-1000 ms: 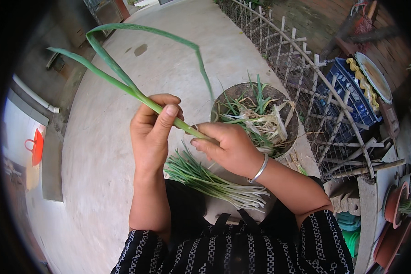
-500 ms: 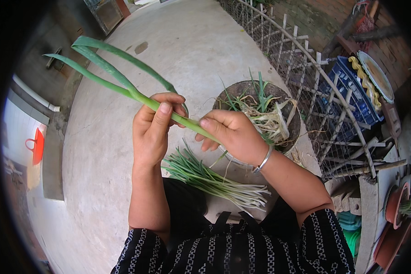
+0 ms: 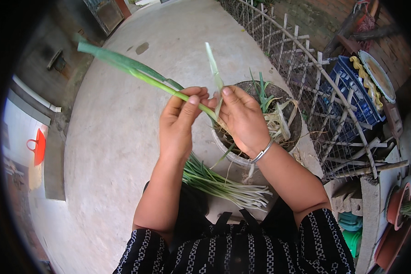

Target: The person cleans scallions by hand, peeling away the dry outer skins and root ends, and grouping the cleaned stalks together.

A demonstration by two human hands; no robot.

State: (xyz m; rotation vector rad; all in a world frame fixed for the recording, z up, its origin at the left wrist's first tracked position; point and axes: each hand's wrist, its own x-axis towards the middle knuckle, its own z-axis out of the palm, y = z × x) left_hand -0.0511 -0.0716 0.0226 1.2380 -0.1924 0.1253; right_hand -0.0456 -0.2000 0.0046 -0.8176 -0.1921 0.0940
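Observation:
My left hand (image 3: 178, 116) is closed round the stalk of a long green onion (image 3: 150, 81), whose green leaves reach up to the far left. Between the thumb and fingers of my right hand (image 3: 244, 118), a pale, thin strip of onion skin (image 3: 213, 64) is pinched and stands upright. The onion's lower stalk passes behind my right hand, and a whitish root end shows below that hand. A bunch of green onions (image 3: 223, 185) lies on the ground close to me, roots toward the right.
Beyond my right hand stands a round basin (image 3: 235, 157) holding peelings and onion leaves (image 3: 278, 121). A stick-and-mesh fence (image 3: 306, 86) runs along the right, with a blue crate (image 3: 351, 91) behind it. Concrete floor (image 3: 118, 137) spreads left. A red-orange object (image 3: 39, 147) is at far left.
My left hand has shifted right along with the onion. My right hand has moved up slightly and now holds a pale strip pulled away from the stalk. The onion's leaves have swung.

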